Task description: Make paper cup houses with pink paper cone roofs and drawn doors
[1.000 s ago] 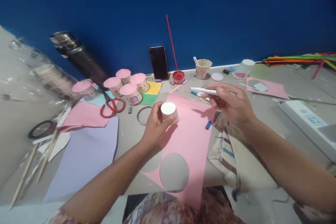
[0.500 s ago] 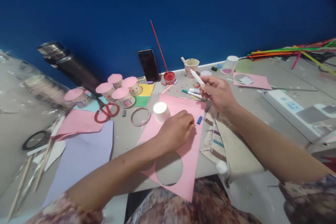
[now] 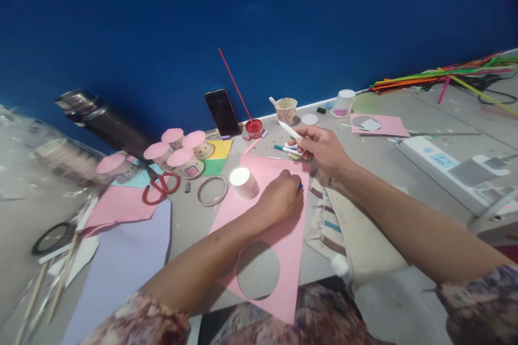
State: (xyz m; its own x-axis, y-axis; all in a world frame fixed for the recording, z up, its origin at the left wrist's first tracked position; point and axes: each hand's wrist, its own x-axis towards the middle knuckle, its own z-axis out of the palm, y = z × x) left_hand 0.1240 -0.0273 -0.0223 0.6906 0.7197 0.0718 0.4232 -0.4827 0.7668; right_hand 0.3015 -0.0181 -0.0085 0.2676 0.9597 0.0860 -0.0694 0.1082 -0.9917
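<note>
My left hand (image 3: pixel 281 197) lies on the pink paper sheet (image 3: pixel 283 237), fingers curled and pinched on a small blue cap (image 3: pixel 300 186) at the sheet's right edge. Just left of it a white paper cup (image 3: pixel 244 181) stands upside down on the same sheet. A round hole (image 3: pixel 258 269) is cut in the sheet nearer to me. My right hand (image 3: pixel 324 148) hovers beyond the sheet, closed on a white marker (image 3: pixel 289 129) that points up and left. A teal-tipped marker (image 3: pixel 283 149) lies under that hand.
Red scissors (image 3: pixel 159 186), a tape ring (image 3: pixel 212 190) and several pink-topped cups (image 3: pixel 178 151) sit to the left. Along the blue wall are a phone (image 3: pixel 222 112), a red paint pot (image 3: pixel 254 128) and a patterned cup (image 3: pixel 285 109). A striped cloth (image 3: pixel 335 221) and a power strip (image 3: pixel 437 159) lie right.
My left hand let go of the white cup and slid right across the pink sheet onto the blue cap. My right hand turned the white marker from level to tip-up.
</note>
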